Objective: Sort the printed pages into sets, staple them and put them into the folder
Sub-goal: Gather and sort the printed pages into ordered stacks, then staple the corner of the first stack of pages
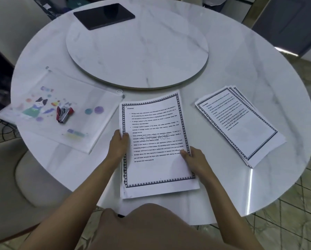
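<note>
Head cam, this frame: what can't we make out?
Head view only.
Held stack: sheet count and lower pages, covered by the top page.
Left hand and right hand: fingers beneath, hidden by the paper.
Right pile: body text too small and blurred.
Folder: any contents, masked by frosted plastic and prints.
Stapler: staple load, too small.

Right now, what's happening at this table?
A person grips a stack of printed pages by its side edges, left hand on the left edge, right hand on the right. The top sheet is headed STORAGE. A second stack lies fanned on the table to the right. The stapler rests on the clear zip folder at the left, with neither hand on it.
</note>
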A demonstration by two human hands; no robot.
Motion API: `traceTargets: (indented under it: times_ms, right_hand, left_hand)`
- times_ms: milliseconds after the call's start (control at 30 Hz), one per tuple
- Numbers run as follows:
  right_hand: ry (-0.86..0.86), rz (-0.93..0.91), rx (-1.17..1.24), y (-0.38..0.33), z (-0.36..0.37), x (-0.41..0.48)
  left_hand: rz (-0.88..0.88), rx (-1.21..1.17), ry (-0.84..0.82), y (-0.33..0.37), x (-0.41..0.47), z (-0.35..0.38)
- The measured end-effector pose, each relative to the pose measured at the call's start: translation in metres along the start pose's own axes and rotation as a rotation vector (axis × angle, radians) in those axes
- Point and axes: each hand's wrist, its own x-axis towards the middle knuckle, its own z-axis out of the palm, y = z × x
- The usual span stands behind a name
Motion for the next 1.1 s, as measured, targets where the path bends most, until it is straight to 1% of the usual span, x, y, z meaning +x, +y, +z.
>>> traceTargets:
  times_ms: [100, 267, 367, 467, 600, 667, 800, 867, 933, 1000, 1100]
  right_hand:
    - [0.021, -0.009, -0.044, -0.001, 0.002, -0.002]
    - [0.061, 0.007, -0.08, -0.001, 0.008, -0.004]
    - [0.148, 0.011, -0.126, -0.002, 0.017, -0.004]
    - [0.259, 0.029, -0.111, -0.003, 0.028, -0.004]
    - [0.374, 0.011, -0.15, -0.012, 0.028, -0.001]
    - [0.417, -0.015, -0.207, -0.019, 0.025, 0.004]
    - [0.444, -0.061, -0.285, -0.04, 0.023, 0.018]
    - [0.427, -0.148, -0.299, -0.06, 0.031, 0.026]
    - [0.351, -0.305, -0.31, -0.09, 0.048, 0.035]
    - [0.218, -0.5, -0.356, -0.127, 0.072, 0.044]
    - [0.013, -0.773, -0.528, -0.183, 0.117, 0.06]
  left_hand:
    - [0.003, 0.039, -0.011, 0.001, -0.002, 0.005]
    - [0.039, 0.002, 0.049, -0.001, 0.002, 0.0]
    - [0.095, 0.107, 0.019, -0.004, 0.003, -0.001]
    - [0.141, 0.185, -0.011, -0.002, 0.005, 0.002]
    - [0.107, 0.219, -0.058, 0.004, 0.011, 0.001]
    - [0.102, 0.25, -0.068, 0.007, 0.011, -0.001]
    - [0.143, 0.435, -0.034, 0.006, 0.005, -0.016]
    - [0.178, 0.499, 0.006, 0.002, 0.0, -0.029]
    - [0.184, 0.494, 0.043, -0.002, -0.007, -0.046]
    - [0.17, 0.452, 0.06, -0.009, -0.016, -0.063]
    - [0.131, 0.373, 0.079, -0.023, -0.028, -0.086]
